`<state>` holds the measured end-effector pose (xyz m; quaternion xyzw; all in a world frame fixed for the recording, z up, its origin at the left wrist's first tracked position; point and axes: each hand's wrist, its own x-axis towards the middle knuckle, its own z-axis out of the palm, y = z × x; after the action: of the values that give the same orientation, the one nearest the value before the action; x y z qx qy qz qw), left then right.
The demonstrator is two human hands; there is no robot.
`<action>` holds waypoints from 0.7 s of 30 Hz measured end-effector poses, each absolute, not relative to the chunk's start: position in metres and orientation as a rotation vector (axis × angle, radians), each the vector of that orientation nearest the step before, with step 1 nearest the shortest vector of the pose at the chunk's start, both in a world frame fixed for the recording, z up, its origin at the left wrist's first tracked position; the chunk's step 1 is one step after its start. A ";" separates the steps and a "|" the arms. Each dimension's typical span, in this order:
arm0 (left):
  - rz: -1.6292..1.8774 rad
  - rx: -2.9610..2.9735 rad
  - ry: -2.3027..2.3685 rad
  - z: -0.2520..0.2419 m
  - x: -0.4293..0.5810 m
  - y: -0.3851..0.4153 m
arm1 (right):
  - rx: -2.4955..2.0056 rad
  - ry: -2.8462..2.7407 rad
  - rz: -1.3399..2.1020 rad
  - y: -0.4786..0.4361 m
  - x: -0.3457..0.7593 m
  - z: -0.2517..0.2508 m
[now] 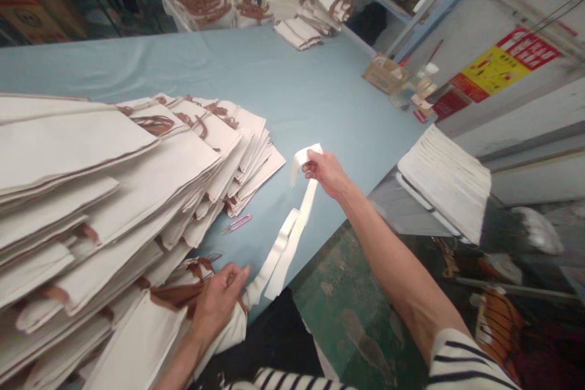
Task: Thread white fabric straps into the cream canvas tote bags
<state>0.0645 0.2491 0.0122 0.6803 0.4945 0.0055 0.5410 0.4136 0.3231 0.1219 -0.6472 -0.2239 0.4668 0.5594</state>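
Two bare hands are at work by the near edge of a table (228,61) with a light blue cover. The right hand (323,172) is raised a little, pinching a white strap (297,235) between thumb and fingers. The top of the strap bends over beside the fingertips, and below the hand it hangs down in two lengths, side by side, along the table edge towards the left hand (219,300). That hand lies with curled fingers on a cream bag (234,324) with brown trim; whether it grips the bag or only presses on it, I cannot tell. Pink scissors (234,225) lie on the table between the strap and a big pile of bags (183,158), which covers the left side. Some folded bags (299,33) sit at the far end, and a small cardboard box (386,73) stands near the right edge. Beyond that edge is a stack of cream cloth (445,177).
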 end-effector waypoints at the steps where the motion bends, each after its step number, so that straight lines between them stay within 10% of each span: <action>1: 0.084 1.592 1.190 0.023 0.060 0.251 | -1.529 -0.577 1.119 0.317 0.403 0.129; 12: 0.675 1.431 1.371 0.189 0.021 0.227 | -1.488 -1.145 1.292 0.246 0.235 0.204; 21: 0.923 1.275 1.489 0.217 0.000 0.200 | -1.386 -1.176 1.442 0.217 0.150 0.231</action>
<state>-0.0001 0.1996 0.2170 0.5200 0.6071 0.3765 0.4683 0.1502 0.2174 0.2313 -0.5476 -0.4646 0.5700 0.3993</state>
